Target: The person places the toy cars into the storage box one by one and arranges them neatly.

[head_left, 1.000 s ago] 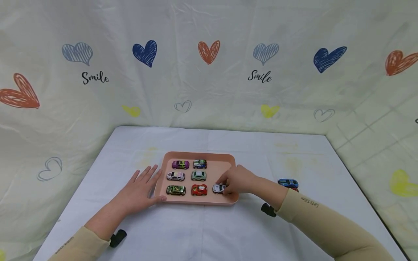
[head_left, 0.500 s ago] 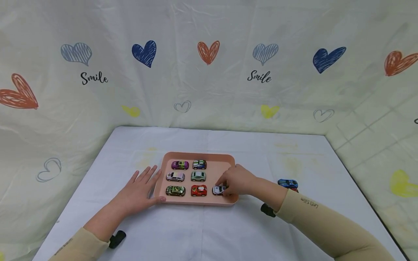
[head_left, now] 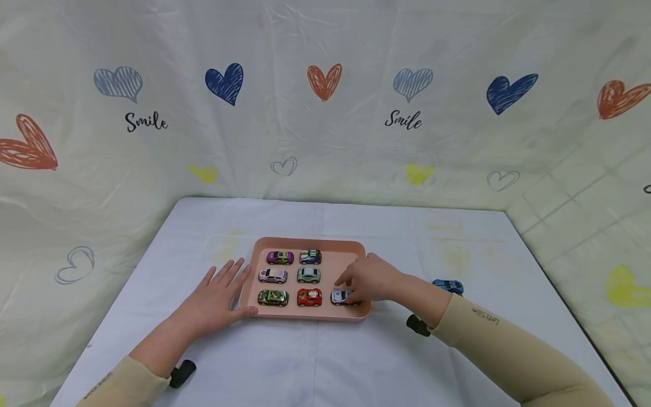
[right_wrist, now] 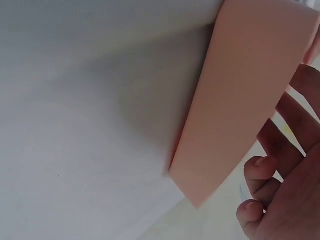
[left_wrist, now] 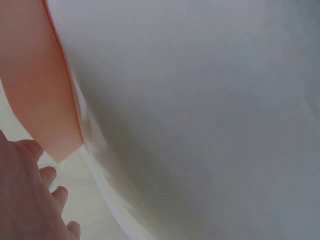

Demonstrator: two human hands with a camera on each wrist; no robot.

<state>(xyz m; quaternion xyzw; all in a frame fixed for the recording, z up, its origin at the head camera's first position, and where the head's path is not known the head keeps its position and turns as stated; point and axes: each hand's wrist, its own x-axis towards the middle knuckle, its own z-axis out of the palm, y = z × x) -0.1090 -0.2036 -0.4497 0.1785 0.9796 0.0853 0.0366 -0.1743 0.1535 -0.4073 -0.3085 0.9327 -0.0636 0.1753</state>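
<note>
A pink tray (head_left: pixel 341 254) lies on the table, holding several small toy cars in rows. My left hand (head_left: pixel 216 299) rests at its left edge with fingers spread, the thumb at the near corner. Over the tray's right rim reaches my right hand (head_left: pixel 373 280). Its index finger is raised off the white toy car (head_left: pixel 339 297), while the thumb stays beside that car and partly covers it. A red toy car (head_left: pixel 309 297) sits left of the white one. In the right wrist view, the right hand's fingers (right_wrist: pixel 280 145) show behind the tray wall (right_wrist: pixel 240 95).
A blue toy car (head_left: pixel 448 286) stands on the white table right of the tray, close to my right sleeve (head_left: pixel 483 328). Other cars in the tray include a purple one (head_left: pixel 280 258) and a green one (head_left: pixel 308 275). A cloth backdrop (head_left: pixel 325 135) rises behind the table.
My right hand's fingers have loosened from the white toy car, the index finger lifting away. The car keeps its place in the tray's near right corner. My left hand has hardly moved.
</note>
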